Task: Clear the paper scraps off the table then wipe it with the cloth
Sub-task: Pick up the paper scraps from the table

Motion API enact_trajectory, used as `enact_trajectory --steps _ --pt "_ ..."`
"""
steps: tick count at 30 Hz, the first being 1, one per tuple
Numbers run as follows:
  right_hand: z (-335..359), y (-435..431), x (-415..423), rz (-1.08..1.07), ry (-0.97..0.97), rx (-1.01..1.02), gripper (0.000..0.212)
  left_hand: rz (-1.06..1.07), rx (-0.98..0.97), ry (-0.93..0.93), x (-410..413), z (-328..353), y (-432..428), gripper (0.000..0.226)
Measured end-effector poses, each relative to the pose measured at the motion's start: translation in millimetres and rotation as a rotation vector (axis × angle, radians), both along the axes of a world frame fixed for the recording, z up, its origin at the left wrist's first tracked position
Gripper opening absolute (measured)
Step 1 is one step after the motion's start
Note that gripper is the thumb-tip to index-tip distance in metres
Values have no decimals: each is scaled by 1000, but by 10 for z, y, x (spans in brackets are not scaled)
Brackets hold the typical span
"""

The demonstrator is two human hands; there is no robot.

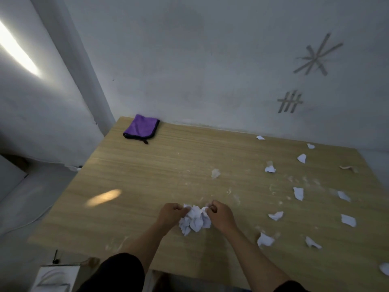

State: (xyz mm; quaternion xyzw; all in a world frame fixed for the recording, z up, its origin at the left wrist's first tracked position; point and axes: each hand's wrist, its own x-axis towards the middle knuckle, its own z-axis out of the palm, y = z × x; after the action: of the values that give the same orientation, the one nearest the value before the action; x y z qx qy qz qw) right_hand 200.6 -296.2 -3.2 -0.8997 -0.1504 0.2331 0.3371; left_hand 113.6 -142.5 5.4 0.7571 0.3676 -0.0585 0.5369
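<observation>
A crumpled bunch of white paper scraps (195, 219) sits between my hands near the front middle of the wooden table (147, 186). My left hand (171, 213) grips its left side and my right hand (220, 214) pinches its upper right side. Several loose white scraps lie over the right half of the table, for example one scrap (298, 193) and another (265, 239). A folded purple cloth (141, 129) with a dark edge lies at the far left corner, well away from both hands.
The table stands against a grey wall with tape marks (317, 55). A white object (55, 277) stands on the floor at the lower left, past the table's front corner. Pale smears mark the tabletop's middle and right.
</observation>
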Motion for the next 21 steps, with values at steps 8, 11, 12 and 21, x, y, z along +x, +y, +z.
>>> enact_trajectory --steps 8,11,12,21 --pt "-48 -229 -147 75 -124 -5 27 114 273 47 6 -10 -236 39" --pt "-27 -491 -209 -21 -241 -1 42 179 407 -30 33 13 -395 48" --pt "-60 -597 -207 -59 -294 -34 46 161 459 -59 52 44 -462 43" --pt "-156 -1536 -321 -177 -263 -250 43 -282 569 -284 334 -3 -1266 19"
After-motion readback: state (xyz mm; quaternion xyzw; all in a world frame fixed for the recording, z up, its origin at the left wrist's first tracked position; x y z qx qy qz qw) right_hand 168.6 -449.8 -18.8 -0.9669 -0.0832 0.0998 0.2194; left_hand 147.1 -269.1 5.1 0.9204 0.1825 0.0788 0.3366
